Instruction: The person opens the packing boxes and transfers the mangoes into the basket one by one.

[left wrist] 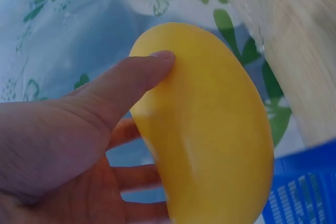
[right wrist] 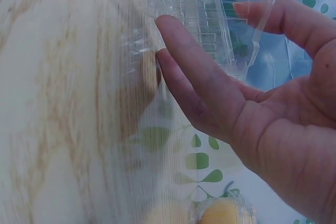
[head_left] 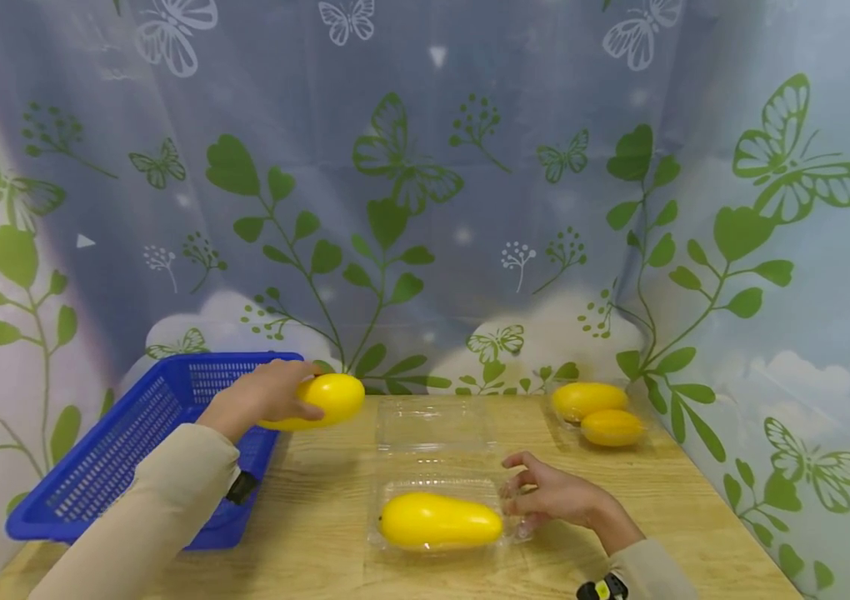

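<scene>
Risk assessment, current position: left hand (head_left: 263,400) carries a yellow mango (head_left: 323,401) in the air, above the table (head_left: 320,517) edge just beside the blue basket (head_left: 95,467); grip is closed round the fruit, thumb (left wrist: 131,80) on one face and fingers behind. Skin looks smooth, so a loose hold could let it slip and drop onto the table or roll off. Right hand (head_left: 552,496) rests at the right edge of the clear clamshell box (head_left: 432,454), fingers relaxed, touching the plastic w/o clamping it; one mango (head_left: 440,521) already lies in the near tray. Thin, light box may slide or tip if nudged, since nothing pins it. Open lid half sits behind the tray and could flex or spring. Two packed mangoes (head_left: 597,412) lie near the backdrop, well apart from both hands.
</scene>
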The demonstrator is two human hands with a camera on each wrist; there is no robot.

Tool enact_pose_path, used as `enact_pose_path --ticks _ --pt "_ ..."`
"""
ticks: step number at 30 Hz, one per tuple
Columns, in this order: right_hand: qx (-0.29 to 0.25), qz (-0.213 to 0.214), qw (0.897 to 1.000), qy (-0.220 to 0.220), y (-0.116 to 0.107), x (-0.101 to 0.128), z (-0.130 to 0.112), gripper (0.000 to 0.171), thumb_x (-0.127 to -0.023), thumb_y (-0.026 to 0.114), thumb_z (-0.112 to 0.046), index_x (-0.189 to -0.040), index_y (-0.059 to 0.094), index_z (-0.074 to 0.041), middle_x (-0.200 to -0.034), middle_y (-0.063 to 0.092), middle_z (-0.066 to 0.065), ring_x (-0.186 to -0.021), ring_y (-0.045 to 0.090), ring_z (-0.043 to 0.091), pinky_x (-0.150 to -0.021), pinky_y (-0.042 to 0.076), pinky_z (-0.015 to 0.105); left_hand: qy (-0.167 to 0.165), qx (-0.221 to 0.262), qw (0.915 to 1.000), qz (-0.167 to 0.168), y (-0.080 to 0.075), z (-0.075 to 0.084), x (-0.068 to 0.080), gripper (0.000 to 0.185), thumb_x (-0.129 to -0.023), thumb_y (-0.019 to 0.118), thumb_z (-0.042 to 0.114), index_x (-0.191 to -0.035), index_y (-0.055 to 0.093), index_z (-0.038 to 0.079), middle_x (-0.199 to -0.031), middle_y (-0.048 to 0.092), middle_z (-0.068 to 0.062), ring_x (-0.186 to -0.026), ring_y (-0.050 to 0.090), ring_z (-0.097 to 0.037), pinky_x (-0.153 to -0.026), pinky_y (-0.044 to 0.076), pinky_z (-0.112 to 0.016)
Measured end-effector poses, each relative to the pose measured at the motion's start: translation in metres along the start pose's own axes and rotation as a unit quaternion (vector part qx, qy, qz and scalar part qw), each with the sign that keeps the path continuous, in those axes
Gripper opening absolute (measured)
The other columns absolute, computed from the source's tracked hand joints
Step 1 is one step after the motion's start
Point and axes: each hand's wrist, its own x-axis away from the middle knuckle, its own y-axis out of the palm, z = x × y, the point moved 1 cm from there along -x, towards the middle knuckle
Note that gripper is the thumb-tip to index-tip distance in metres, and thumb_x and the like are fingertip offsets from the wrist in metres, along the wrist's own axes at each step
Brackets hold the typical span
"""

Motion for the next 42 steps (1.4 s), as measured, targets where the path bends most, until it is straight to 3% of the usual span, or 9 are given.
enact_pose_path --ticks 10,26,35,42 --pt "-0.002 -0.002 1.000 -0.001 0.000 0.001 0.000 0.067 -0.101 0.061 -0.010 -0.151 0.018 0.004 -0.129 0.053 0.025 -0.093 0.068 0.024 -0.073 0.063 0.033 -0.020 -0.023 0.9995 0.004 -0.016 -0.029 0.005 0.075 -0.093 0.076 0.039 -0.152 0.047 0.004 -0.149 0.052 -0.029 -0.132 0.050 -0.054 -0.101 0.046 -0.069" --pt "0.000 -0.004 1.000 0.001 0.000 0.000 0.000 0.067 -0.101 0.062 -0.012 -0.151 0.019 0.004 -0.123 0.053 0.021 -0.086 0.066 0.020 -0.072 0.063 0.032 -0.020 -0.038 0.9989 0.021 -0.033 -0.057 0.008 0.069 -0.092 0.078 0.034 -0.146 0.052 0.000 -0.138 0.059 -0.032 -0.114 0.061 -0.045 -0.093 0.051 -0.062" --pt "-0.004 -0.007 1.000 0.004 0.000 0.001 0.000 0.068 -0.102 0.062 -0.012 -0.152 0.019 0.004 -0.122 0.052 0.021 -0.074 0.063 0.016 -0.070 0.062 0.030 -0.034 -0.030 0.9986 0.027 -0.034 -0.079 0.004 0.070 -0.093 0.077 0.035 -0.144 0.051 -0.005 -0.138 0.058 -0.033 -0.114 0.060 -0.046 -0.094 0.049 -0.063" --pt "-0.002 -0.008 1.000 0.000 0.001 0.001 -0.001 0.069 -0.101 0.062 -0.012 -0.151 0.019 0.005 -0.123 0.052 0.022 -0.083 0.065 0.019 -0.071 0.063 0.032 -0.039 -0.019 0.9983 0.038 -0.034 -0.096 0.002 0.068 -0.092 0.077 0.032 -0.140 0.052 -0.009 -0.133 0.060 -0.033 -0.109 0.061 -0.044 -0.094 0.050 -0.062"
